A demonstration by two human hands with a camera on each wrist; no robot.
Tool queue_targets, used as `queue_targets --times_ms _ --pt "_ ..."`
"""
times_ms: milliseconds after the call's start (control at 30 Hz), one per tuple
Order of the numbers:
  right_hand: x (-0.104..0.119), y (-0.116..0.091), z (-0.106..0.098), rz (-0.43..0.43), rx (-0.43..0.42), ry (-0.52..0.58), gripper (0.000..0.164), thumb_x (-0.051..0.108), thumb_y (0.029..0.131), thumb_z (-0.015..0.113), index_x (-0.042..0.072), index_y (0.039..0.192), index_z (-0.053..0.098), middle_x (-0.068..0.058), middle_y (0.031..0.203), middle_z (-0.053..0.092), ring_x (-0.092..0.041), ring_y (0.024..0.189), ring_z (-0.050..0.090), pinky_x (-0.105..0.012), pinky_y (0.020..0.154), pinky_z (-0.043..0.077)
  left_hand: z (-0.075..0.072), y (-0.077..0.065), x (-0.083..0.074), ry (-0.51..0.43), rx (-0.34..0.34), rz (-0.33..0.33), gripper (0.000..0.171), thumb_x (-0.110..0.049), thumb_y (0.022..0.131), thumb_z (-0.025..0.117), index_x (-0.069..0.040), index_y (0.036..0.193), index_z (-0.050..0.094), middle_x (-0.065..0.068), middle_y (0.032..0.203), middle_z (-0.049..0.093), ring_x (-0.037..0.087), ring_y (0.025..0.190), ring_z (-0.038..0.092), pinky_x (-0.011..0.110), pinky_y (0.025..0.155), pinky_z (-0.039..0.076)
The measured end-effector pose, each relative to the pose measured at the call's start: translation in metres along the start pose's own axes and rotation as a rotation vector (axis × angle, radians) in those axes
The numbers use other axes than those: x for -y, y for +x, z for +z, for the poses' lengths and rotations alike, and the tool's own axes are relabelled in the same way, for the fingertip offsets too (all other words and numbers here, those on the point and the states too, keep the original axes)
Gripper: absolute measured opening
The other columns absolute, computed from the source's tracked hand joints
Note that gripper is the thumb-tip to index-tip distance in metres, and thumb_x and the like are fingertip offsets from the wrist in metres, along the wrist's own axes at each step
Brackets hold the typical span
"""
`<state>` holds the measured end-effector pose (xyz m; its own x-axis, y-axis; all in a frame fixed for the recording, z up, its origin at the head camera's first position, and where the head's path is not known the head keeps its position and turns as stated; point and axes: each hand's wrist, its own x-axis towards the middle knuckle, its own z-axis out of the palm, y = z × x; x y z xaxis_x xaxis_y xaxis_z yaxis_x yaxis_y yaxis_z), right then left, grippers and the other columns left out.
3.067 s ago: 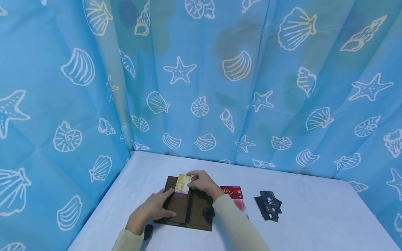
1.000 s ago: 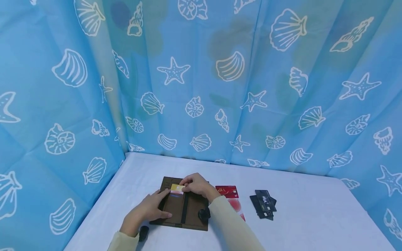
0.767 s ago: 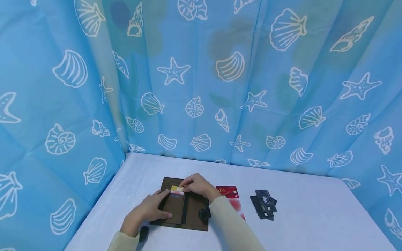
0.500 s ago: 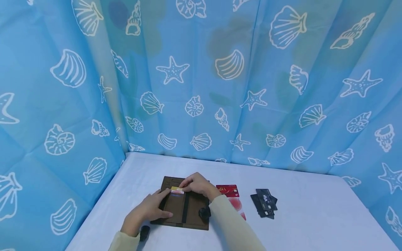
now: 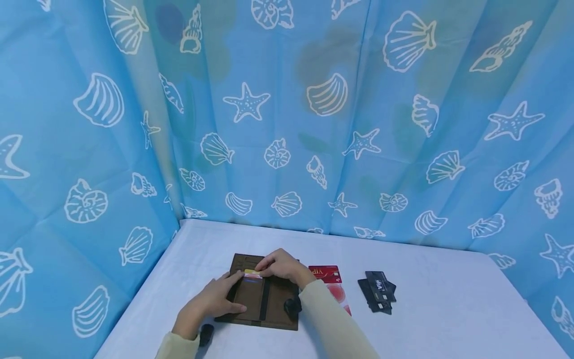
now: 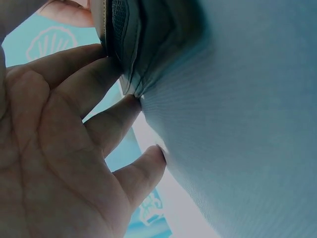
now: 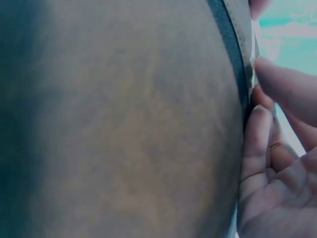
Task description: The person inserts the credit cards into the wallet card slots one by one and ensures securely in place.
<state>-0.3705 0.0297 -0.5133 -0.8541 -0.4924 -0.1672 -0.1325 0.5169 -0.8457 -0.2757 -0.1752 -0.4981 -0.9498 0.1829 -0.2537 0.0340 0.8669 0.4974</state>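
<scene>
An open brown wallet (image 5: 248, 299) lies on the table, with a dark band (image 5: 264, 299) running down its middle. In its left half a yellow card (image 5: 252, 272) sits mostly inside a slot, only a narrow strip showing. My right hand (image 5: 282, 265) pinches the card's upper right corner between thumb and fingers. My left hand (image 5: 215, 299) rests on the wallet's left side with fingers spread, the index fingertip near the card. In the left wrist view the left fingers (image 6: 114, 124) reach along the wallet's edge (image 6: 133, 44). The right wrist view shows curled right fingers (image 7: 257, 134) beside the wallet (image 7: 138, 119).
Right of the wallet lie a red VIP card (image 5: 326, 273) and a white-and-red card (image 5: 337, 294), partly behind the right sleeve (image 5: 334, 319). Several black cards (image 5: 377, 291) are piled farther right. A blue shell-patterned curtain (image 5: 287, 124) stands behind the white table (image 5: 448, 299).
The yellow card has slid down into the slot, from mostly exposed to a thin strip. My right hand has moved slightly down with it; the left hand stays on the wallet.
</scene>
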Motion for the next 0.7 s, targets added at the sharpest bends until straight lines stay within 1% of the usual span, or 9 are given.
queue_targets --times_ms 200,267,433,700 --pt "0.0011 -0.0012 0.0002 -0.01 0.007 -0.025 0.011 0.011 0.089 0.072 0.014 0.096 0.08 0.001 0.091 0.071 -0.016 0.084 0.061 -0.038 0.087 0.053 0.0008 0.0005 0.0 0.001 0.003 0.004 0.088 -0.039 0.076 0.085 -0.014 0.149 0.043 0.026 0.151 0.042 0.057 0.137 0.034 0.071 0.109 0.032" --pt "0.0012 -0.0016 0.0011 -0.02 0.007 -0.034 0.011 0.011 0.088 0.072 0.014 0.096 0.08 0.0 0.091 0.072 -0.016 0.084 0.061 -0.038 0.086 0.053 0.001 0.0003 0.0003 -0.001 0.005 0.007 0.088 -0.039 0.076 0.085 -0.014 0.149 0.043 0.025 0.151 0.042 0.057 0.137 0.034 0.071 0.109 0.032" --pt "0.0012 -0.0012 0.0024 -0.029 -0.001 -0.043 0.01 0.015 0.088 0.073 0.015 0.096 0.08 0.001 0.096 0.073 -0.015 0.088 0.06 -0.042 0.09 0.052 0.0002 -0.0008 0.0005 -0.013 0.002 0.012 0.087 -0.037 0.076 0.085 -0.013 0.149 0.044 0.023 0.152 0.043 0.056 0.138 0.033 0.072 0.109 0.03" --pt "0.0009 -0.001 0.0031 -0.007 0.021 -0.036 0.011 0.024 0.091 0.072 0.02 0.097 0.08 0.004 0.099 0.072 -0.016 0.093 0.059 -0.046 0.094 0.05 -0.0001 -0.0014 0.0002 -0.002 0.001 0.009 0.087 -0.038 0.076 0.085 -0.014 0.149 0.044 0.024 0.152 0.042 0.06 0.137 0.032 0.073 0.107 0.032"
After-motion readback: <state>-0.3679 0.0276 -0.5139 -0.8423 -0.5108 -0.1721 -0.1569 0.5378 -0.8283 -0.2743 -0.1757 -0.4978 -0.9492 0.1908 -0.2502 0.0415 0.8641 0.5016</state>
